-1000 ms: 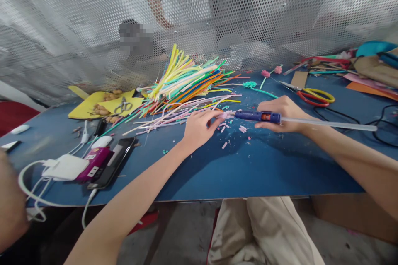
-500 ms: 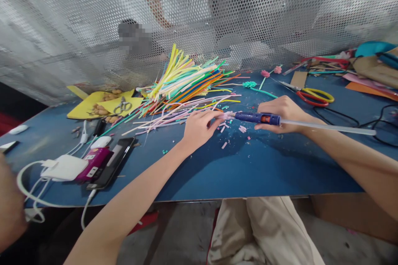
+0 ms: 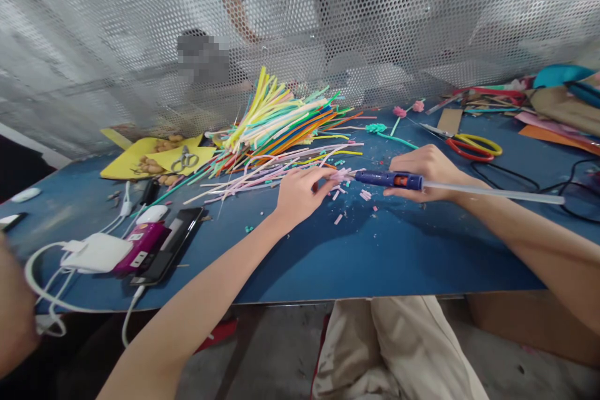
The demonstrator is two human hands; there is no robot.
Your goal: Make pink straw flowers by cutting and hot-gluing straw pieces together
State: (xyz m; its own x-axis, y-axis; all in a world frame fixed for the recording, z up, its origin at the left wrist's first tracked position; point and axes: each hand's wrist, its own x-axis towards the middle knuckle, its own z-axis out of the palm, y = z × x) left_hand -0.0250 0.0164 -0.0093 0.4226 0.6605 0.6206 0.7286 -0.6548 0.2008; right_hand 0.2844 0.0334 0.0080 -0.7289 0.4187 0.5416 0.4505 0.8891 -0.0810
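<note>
My right hand (image 3: 424, 170) is closed around a dark blue hot glue gun (image 3: 384, 179), with a long clear glue stick (image 3: 497, 191) sticking out of its back end. The gun's nozzle points left and meets a small lilac pipe-cleaner piece (image 3: 341, 174). Thumb and fingers of my left hand (image 3: 304, 192) pinch that piece; its exact shape is too small to make out. Short lilac cuttings (image 3: 365, 195) and a few teal bits lie on the blue table just below. Long lilac pipe cleaners (image 3: 267, 176) stretch behind my left hand.
Beyond my hands lies a heap of coloured pipe cleaners (image 3: 281, 119) against a perforated metal screen (image 3: 375, 25). Red-and-yellow scissors (image 3: 473, 145) are at right. A purple power strip (image 3: 140, 247), phone (image 3: 171, 247) and white cables sit at left, near another person's arm (image 3: 14, 306).
Both hands stay nearly in place, the glue gun's nozzle still at the lilac piece. The view has shifted very slightly.
</note>
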